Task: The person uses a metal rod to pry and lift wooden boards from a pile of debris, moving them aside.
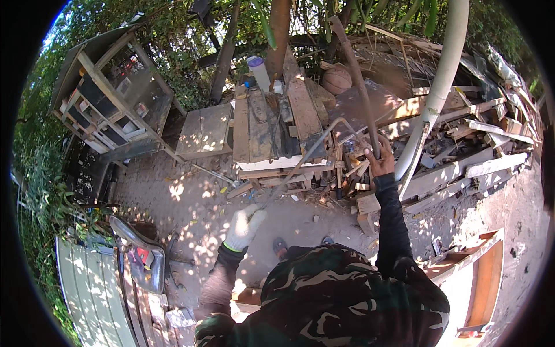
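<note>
A sun-dappled dirt yard [202, 214] is bordered at the left by an open-fronted wooden shed [110, 92]. By the closed fingers of the gloved left hand [244, 228], the lower end of a thin bent grey rod [298, 168] is gripped, its bend angled up past a cluttered plank table [254, 151]. Farther right, a long brown bar [359, 81] is held, tilted, in the wrapped fingers of the bare right hand [381, 163], just beside a pale trunk [445, 75] and scrap lumber [480, 165].
</note>
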A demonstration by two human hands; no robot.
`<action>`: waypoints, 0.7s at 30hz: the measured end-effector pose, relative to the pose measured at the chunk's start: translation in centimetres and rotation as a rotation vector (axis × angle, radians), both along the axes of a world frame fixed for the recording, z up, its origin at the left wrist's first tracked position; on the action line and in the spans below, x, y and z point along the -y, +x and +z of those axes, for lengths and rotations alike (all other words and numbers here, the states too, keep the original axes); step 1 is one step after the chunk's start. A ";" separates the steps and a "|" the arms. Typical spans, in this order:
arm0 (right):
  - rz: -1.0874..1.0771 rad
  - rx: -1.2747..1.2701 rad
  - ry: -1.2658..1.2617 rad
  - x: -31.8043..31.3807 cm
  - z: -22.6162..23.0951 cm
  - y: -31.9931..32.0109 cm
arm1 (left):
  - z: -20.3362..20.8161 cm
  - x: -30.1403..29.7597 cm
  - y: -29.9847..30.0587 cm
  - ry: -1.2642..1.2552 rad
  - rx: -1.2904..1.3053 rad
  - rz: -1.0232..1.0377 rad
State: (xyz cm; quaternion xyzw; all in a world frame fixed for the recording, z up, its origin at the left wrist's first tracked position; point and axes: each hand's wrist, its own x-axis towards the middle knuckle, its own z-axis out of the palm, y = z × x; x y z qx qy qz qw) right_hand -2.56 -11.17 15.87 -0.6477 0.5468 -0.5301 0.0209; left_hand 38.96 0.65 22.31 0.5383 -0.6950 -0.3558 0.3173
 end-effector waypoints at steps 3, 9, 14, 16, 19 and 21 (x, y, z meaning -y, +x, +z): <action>-0.035 0.067 0.085 -1.8 -0.7 -0.7 | 0.0 1.3 -1.3 0.046 -0.288 0.143; -0.080 0.119 0.179 -7.4 -1.7 -0.6 | 2.9 7.5 -3.1 -0.209 -0.428 0.304; -0.145 0.070 0.285 -11.3 -3.1 -0.7 | 1.0 10.5 -2.5 -0.563 -0.011 0.273; -0.139 0.110 0.361 -12.8 -4.9 -1.0 | -1.8 10.9 -1.3 -0.639 0.300 0.190; -0.151 0.252 0.501 -14.3 -5.5 0.5 | -9.0 11.2 0.4 -0.577 0.725 0.057; -0.179 0.262 0.565 -14.9 -6.0 1.2 | -12.3 11.0 1.1 -0.531 0.900 -0.074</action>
